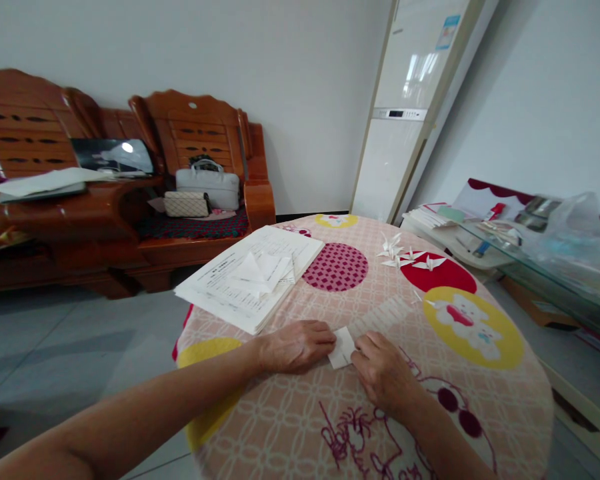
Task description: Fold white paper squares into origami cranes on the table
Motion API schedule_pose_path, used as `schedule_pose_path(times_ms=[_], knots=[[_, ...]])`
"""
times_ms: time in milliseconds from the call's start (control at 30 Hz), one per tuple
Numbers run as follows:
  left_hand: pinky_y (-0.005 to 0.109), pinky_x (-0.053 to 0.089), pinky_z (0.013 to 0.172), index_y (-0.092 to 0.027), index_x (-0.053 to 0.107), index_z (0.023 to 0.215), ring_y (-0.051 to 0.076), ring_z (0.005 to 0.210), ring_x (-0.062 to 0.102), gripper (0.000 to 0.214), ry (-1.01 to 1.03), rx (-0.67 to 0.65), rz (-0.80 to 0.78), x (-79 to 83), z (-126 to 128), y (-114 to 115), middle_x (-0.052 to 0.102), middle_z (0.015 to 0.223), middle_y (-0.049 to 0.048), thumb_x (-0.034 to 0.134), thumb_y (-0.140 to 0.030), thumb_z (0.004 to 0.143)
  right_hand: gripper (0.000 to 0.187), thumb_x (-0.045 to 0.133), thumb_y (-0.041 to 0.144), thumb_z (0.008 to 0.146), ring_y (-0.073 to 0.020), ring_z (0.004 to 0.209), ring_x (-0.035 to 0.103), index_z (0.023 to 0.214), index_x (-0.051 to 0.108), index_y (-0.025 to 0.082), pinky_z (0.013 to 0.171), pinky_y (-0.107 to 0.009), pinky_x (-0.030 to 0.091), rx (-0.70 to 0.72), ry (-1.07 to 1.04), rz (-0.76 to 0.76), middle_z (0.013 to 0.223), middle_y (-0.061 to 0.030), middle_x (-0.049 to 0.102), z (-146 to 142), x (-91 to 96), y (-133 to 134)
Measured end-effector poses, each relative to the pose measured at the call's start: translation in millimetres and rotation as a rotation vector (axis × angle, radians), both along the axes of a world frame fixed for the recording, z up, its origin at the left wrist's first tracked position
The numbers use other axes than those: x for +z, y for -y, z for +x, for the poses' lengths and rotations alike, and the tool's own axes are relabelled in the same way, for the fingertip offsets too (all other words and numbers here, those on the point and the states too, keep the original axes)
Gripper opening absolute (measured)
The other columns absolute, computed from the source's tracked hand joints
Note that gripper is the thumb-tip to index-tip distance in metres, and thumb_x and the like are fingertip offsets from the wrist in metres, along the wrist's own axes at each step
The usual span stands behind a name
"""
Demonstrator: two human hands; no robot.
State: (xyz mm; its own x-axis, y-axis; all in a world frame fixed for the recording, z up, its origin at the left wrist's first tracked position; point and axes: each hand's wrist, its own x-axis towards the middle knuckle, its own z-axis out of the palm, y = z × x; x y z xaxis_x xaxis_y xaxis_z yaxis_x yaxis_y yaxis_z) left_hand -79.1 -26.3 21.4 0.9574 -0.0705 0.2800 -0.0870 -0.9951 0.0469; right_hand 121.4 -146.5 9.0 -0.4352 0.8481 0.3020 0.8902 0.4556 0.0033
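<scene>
A small folded piece of white paper point(342, 347) lies on the patterned tablecloth of a round table point(480, 413). My left hand point(296, 345) rests on the table at its left edge, fingers curled and pressing on the paper. From the right, my right hand point(384, 373) has its fingers bent and pinching down on the same piece. A printed paper strip point(380, 316) lies just behind the fold. Several small white paper cranes point(405, 255) sit farther back on the cloth.
A stack of printed sheets point(250, 277) with cut paper on top lies at the table's left rear. Wooden sofa chairs point(195, 167) with bags stand behind. A tall white air conditioner point(405, 107) is in the corner, a cluttered glass shelf point(530, 247) to the right.
</scene>
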Motion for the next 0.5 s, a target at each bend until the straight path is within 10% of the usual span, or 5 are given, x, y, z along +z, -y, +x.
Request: schedule_pose_path(times_ms=[267, 500], knots=[[0.031, 0.049, 0.089, -0.013, 0.060, 0.107, 0.022, 0.103, 0.059, 0.028, 0.025, 0.165, -0.358, -2.2, -5.1, 20.4, 0.063, 0.111, 0.0126, 0.056, -0.011, 0.080, 0.016, 0.051, 0.004, 0.082, -0.0211, 0.087, 0.050, 0.088, 0.062, 0.013, 0.078, -0.033, 0.043, 0.052, -0.232, -0.157, 0.090, -0.0087, 0.058, -2.0, -1.9, 0.0], [0.028, 0.049, 0.081, -0.014, 0.062, 0.093, 0.019, 0.094, 0.061, 0.010, 0.067, 0.145, -0.334, -10.8, -1.0, 21.8, 0.066, 0.099, 0.0111, 0.054, -0.018, 0.090, 0.009, 0.060, 0.007, 0.081, -0.0203, 0.087, 0.052, 0.083, 0.062, 0.015, 0.076, -0.031, 0.044, 0.037, -0.343, -0.199, 0.088, -0.0063, 0.058, -0.8, -1.1, -0.8]])
